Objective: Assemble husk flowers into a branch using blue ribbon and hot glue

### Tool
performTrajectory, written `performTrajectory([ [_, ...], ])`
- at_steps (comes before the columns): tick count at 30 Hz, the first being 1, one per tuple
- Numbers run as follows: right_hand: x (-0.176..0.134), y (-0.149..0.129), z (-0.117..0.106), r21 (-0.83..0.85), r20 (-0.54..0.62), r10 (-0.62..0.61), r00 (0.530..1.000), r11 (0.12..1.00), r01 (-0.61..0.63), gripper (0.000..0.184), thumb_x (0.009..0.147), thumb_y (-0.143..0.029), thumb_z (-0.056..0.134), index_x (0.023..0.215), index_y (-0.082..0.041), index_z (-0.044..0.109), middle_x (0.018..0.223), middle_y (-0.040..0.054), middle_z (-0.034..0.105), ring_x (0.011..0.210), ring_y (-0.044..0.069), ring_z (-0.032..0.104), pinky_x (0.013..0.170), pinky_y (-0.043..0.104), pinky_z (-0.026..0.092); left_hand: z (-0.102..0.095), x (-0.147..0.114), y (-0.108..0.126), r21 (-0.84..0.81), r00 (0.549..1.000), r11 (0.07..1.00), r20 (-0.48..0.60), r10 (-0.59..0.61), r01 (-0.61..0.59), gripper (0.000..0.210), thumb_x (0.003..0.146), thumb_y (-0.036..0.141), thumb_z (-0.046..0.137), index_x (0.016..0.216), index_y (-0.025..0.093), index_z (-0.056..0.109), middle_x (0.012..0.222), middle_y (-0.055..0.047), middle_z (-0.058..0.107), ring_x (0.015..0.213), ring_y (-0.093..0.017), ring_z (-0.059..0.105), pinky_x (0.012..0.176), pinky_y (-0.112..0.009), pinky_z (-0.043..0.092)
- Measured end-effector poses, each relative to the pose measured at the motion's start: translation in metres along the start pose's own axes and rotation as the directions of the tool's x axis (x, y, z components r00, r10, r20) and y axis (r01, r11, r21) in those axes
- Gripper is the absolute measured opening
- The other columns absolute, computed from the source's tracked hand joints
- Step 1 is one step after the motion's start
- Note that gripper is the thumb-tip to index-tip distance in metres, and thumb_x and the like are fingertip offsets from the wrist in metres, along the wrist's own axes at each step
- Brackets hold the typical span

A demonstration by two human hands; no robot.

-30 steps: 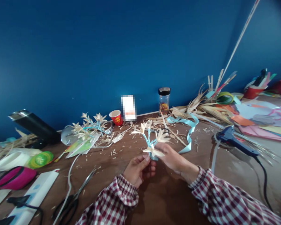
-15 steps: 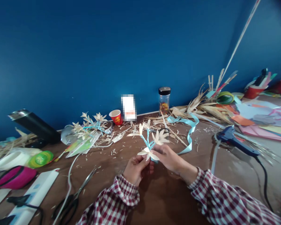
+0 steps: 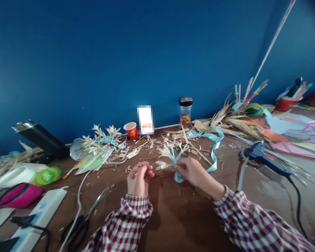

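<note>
My right hand (image 3: 193, 171) pinches a small bunch of pale, dried-husk-like flowers (image 3: 165, 151) by their light-blue stems (image 3: 174, 157). One flower leans out to the left, towards my other hand. Below my right fingers hangs a light-blue piece (image 3: 179, 177), perhaps the wrapped base or tape; I cannot tell which. My left hand (image 3: 139, 178) is apart from the bunch, a little to its left, with fingers curled and thumb pressed against them. Whatever it may hold is hidden.
Black-handled scissors (image 3: 85, 220) and a power strip (image 3: 42, 217) lie at left. A second flower bunch (image 3: 102, 138), a red paper cup (image 3: 130, 131) and a jar (image 3: 186, 112) stand behind. Light-blue ribbon (image 3: 214, 150) and a glue gun (image 3: 267, 159) are at right.
My left hand has let go of the flower bunch and moved left. My right hand has shifted slightly right with the bunch, which now tilts differently and shows the light-blue piece below.
</note>
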State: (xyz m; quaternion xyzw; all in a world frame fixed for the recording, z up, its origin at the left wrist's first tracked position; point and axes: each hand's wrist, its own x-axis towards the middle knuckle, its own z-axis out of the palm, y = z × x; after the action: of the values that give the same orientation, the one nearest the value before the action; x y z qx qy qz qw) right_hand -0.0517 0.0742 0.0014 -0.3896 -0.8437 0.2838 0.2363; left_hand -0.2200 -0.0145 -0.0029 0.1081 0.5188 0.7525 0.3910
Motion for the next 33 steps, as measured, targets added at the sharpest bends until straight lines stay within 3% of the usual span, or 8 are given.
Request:
performTrajectory([
  [3,0.000,0.004,0.001,-0.149,0.005,0.006,1.000,0.989,-0.005,0.030,0.079,-0.032,0.057,0.052,-0.018,0.056,0.050,0.0003,0.054,0.049,0.012,0.047,0.049,0.026,0.025,0.002,-0.002,0.007,-0.006,0.991,0.991,-0.033,0.131,-0.131,0.018,0.060,0.021,0.068,0.075,0.014,0.064,0.060,0.000,0.065,0.047,-0.007,0.054,0.048,-0.018,0.047],
  [8,-0.015,-0.005,-0.020,-0.261,-0.098,0.040,0.994,0.963,-0.064,0.022,0.083,-0.036,0.053,0.071,-0.021,0.063,0.063,0.0027,0.064,0.059,0.016,0.057,0.051,0.026,0.029,0.006,-0.022,0.007,0.151,0.951,0.942,0.132,0.280,-0.298,0.007,0.063,0.021,0.065,0.067,0.015,0.064,0.062,0.000,0.063,0.049,-0.008,0.053,0.049,-0.019,0.044],
  [14,-0.070,-0.035,-0.028,-0.055,-0.085,-0.087,0.993,0.995,0.082,0.014,0.085,-0.031,0.052,0.091,-0.025,0.063,0.083,0.0031,0.068,0.070,0.018,0.061,0.061,0.027,0.045,-0.010,-0.074,-0.008,0.184,0.947,0.980,0.321,0.016,-0.079,0.016,0.063,0.025,0.072,0.071,0.015,0.063,0.066,-0.003,0.064,0.054,-0.010,0.055,0.054,-0.021,0.046],
  [18,-0.108,-0.046,-0.013,-0.164,-0.262,-0.199,0.944,0.973,0.160,0.022,0.081,-0.020,0.055,0.100,-0.026,0.064,0.113,0.0070,0.061,0.109,0.027,0.051,0.090,0.043,0.042,-0.023,-0.108,-0.021,0.248,0.950,0.969,0.303,-0.074,-0.004,0.023,0.063,0.032,0.075,0.074,0.014,0.066,0.061,-0.002,0.062,0.053,-0.010,0.054,0.052,-0.021,0.046],
  [20,-0.125,-0.050,-0.007,-0.172,-0.306,-0.219,0.927,0.970,0.172,0.025,0.081,-0.018,0.054,0.103,-0.027,0.063,0.113,0.0074,0.061,0.112,0.029,0.048,0.092,0.045,0.040,-0.027,-0.122,-0.023,0.315,0.962,0.949,0.265,-0.069,-0.019,0.024,0.061,0.033,0.076,0.072,0.015,0.066,0.060,-0.002,0.062,0.051,-0.010,0.053,0.051,-0.020,0.045],
  [26,-0.164,-0.069,-0.006,0.260,-0.121,-0.119,0.986,0.954,0.147,0.016,0.085,-0.019,0.050,0.096,-0.024,0.060,0.090,0.0049,0.065,0.081,0.017,0.061,0.071,0.028,0.051,-0.035,-0.159,-0.006,0.502,0.954,0.840,0.294,0.062,-0.209,0.017,0.061,0.031,0.076,0.065,0.017,0.066,0.062,-0.003,0.065,0.059,-0.014,0.058,0.057,-0.022,0.048],
  [30,-0.185,-0.084,-0.015,0.252,-0.226,-0.171,0.959,0.941,0.227,0.013,0.083,-0.018,0.053,0.092,-0.023,0.062,0.098,0.0069,0.064,0.095,0.020,0.058,0.082,0.031,0.048,-0.040,-0.183,0.007,0.571,0.914,0.725,0.347,0.212,-0.385,0.014,0.065,0.029,0.073,0.064,0.017,0.065,0.060,-0.002,0.064,0.056,-0.014,0.058,0.054,-0.021,0.048],
  [33,-0.200,-0.097,-0.021,0.237,-0.222,-0.169,0.960,0.946,0.221,0.014,0.084,-0.019,0.054,0.092,-0.023,0.064,0.094,0.0055,0.066,0.090,0.019,0.060,0.079,0.030,0.048,-0.046,-0.200,0.013,0.583,0.833,0.601,0.455,0.315,-0.546,0.011,0.072,0.028,0.066,0.068,0.018,0.065,0.063,-0.001,0.065,0.059,-0.014,0.060,0.056,-0.022,0.048],
])
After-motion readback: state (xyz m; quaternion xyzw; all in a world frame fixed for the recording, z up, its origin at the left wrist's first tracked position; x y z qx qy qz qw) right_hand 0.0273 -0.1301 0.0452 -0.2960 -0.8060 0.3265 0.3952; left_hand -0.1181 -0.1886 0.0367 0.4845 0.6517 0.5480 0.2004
